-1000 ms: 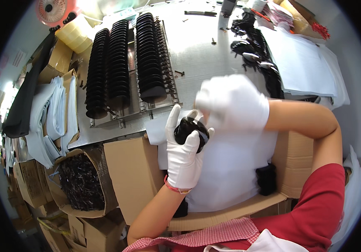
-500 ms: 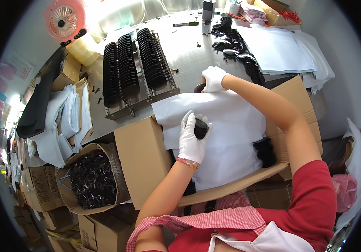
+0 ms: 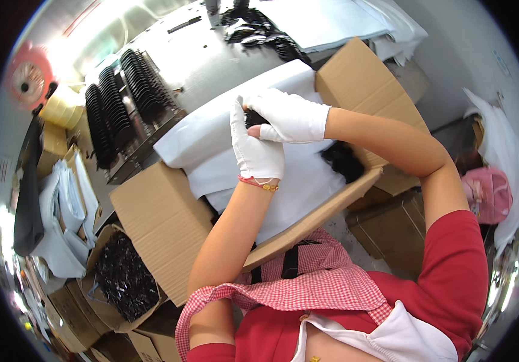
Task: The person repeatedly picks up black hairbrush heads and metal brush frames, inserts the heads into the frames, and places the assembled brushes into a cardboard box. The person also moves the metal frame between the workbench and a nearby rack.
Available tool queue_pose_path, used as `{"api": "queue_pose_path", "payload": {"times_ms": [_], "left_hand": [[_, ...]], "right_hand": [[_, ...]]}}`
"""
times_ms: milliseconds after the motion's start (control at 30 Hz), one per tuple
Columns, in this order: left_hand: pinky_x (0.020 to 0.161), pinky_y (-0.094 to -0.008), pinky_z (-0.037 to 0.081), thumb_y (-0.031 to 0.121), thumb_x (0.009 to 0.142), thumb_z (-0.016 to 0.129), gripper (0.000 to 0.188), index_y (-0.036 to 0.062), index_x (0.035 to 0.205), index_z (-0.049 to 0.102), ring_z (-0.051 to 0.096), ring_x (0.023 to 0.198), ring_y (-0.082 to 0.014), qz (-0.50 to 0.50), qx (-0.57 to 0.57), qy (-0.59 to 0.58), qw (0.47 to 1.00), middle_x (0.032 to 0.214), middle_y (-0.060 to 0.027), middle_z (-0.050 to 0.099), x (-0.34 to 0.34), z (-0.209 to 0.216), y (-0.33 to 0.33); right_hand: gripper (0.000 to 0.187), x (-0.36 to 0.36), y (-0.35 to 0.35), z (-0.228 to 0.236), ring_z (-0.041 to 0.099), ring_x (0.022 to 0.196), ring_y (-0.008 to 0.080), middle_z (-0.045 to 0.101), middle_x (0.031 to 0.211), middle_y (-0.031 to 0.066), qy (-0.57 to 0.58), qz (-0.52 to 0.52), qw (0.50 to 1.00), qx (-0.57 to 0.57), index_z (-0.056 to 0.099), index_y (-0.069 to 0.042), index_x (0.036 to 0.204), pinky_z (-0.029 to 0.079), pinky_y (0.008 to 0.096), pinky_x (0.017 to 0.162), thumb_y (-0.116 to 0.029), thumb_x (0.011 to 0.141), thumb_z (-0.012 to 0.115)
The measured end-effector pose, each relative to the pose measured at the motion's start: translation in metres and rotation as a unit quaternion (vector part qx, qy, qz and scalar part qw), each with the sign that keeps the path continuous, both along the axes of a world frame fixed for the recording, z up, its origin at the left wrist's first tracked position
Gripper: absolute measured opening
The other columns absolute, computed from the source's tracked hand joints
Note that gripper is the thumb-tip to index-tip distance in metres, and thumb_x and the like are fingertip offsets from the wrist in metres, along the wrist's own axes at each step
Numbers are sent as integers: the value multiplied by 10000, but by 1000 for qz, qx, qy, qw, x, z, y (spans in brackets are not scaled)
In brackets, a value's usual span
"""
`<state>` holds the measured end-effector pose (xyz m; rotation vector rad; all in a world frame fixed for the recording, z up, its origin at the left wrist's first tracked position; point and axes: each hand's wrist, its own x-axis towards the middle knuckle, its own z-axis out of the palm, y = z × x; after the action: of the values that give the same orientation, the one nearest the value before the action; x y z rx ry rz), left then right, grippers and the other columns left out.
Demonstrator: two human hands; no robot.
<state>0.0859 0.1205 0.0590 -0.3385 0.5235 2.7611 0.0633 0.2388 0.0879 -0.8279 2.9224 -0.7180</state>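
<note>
My left hand [image 3: 258,151], in a white glove with a red-and-gold bracelet at the wrist, has its fingers upright around a small black piece [image 3: 251,117]. From the other side my right hand [image 3: 292,116], gloved in white with a bare thumb tip, closes on the same dark piece. Fingers cover most of it, and its exact kind I cannot make out. Both hands are above white sheets [image 3: 299,184] lying in an open cardboard box [image 3: 162,224]. Black fluffy material [image 3: 342,161] shows at the box's right inner side.
Beyond the box, a metal rack [image 3: 145,145] carries rows of black rounded pieces [image 3: 113,111] on the metal table. Black glossy items [image 3: 259,33] and white sheets [image 3: 326,24] lie farther back. A carton of black bits [image 3: 125,277] stands at left, near a pink fan [image 3: 30,75].
My right hand has come from the table's edge to my left hand, and they meet around the black piece. My left hand has risen. The view has shifted to the right.
</note>
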Motion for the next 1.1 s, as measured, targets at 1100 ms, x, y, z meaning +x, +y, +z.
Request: {"api": "queue_pose_path", "payload": {"times_ms": [1100], "left_hand": [[943, -440, 482, 284, 900, 634, 301, 62, 1103, 635, 615, 1062, -342, 49, 753, -517, -406, 1097, -153, 653, -9, -23, -93]], "right_hand": [[661, 37, 75, -64, 560, 1190, 330, 607, 1275, 173, -171, -1, 844, 509, 610, -24, 1242, 387, 422, 1057, -547, 838, 641]]}}
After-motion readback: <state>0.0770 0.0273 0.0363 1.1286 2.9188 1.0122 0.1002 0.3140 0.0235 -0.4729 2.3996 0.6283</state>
